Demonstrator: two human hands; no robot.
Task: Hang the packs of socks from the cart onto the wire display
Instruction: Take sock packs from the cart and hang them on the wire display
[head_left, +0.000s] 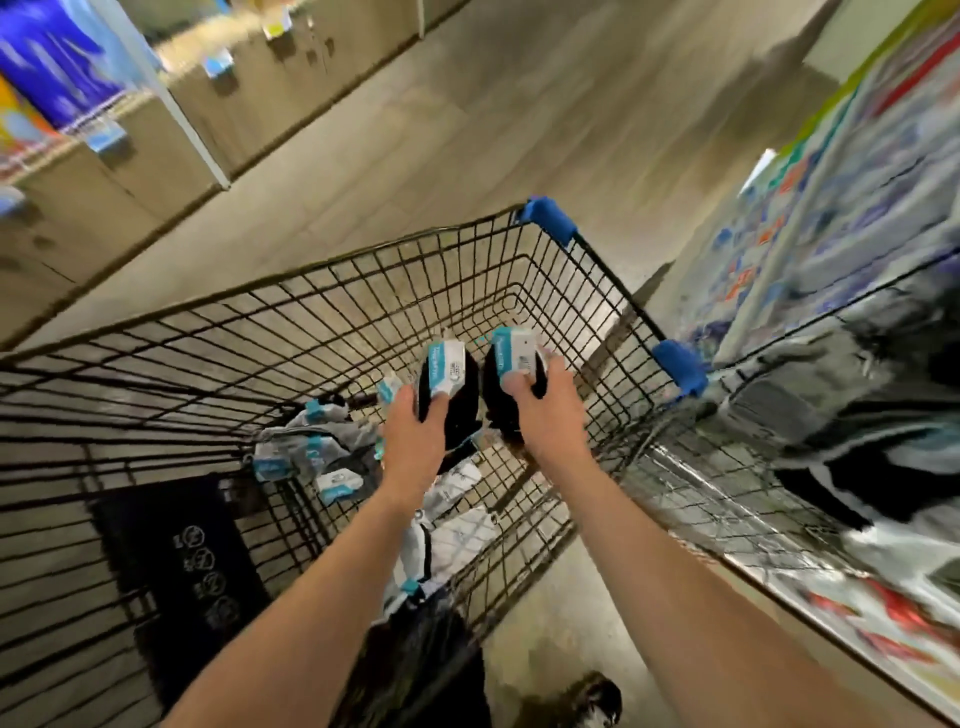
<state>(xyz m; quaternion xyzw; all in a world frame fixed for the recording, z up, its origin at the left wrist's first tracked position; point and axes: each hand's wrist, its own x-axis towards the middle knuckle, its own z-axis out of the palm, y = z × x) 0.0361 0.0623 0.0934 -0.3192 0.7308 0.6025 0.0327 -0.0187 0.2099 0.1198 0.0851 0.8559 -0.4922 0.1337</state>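
I look down into a black wire shopping cart (613, 270) with blue corner bumpers. My left hand (413, 436) grips a pack of black socks (457, 395) with a white and teal label. My right hand (550, 410) grips a second black sock pack (506, 387) with the same kind of label. Both packs are held side by side above the cart's inside. Several more sock packs (311, 452), grey, white and black, lie on the cart's bottom below my arms. The wire display (753, 488) with hanging dark and grey goods stands blurred to the right of the cart.
A black child-seat flap (176, 561) with warning icons is at the cart's near left. Cardboard-coloured shelf fronts (104, 197) with blue tags line the aisle's left side. Colourful packaged goods (857, 218) fill the shelves at upper right. A shoe (587, 701) shows at the bottom.
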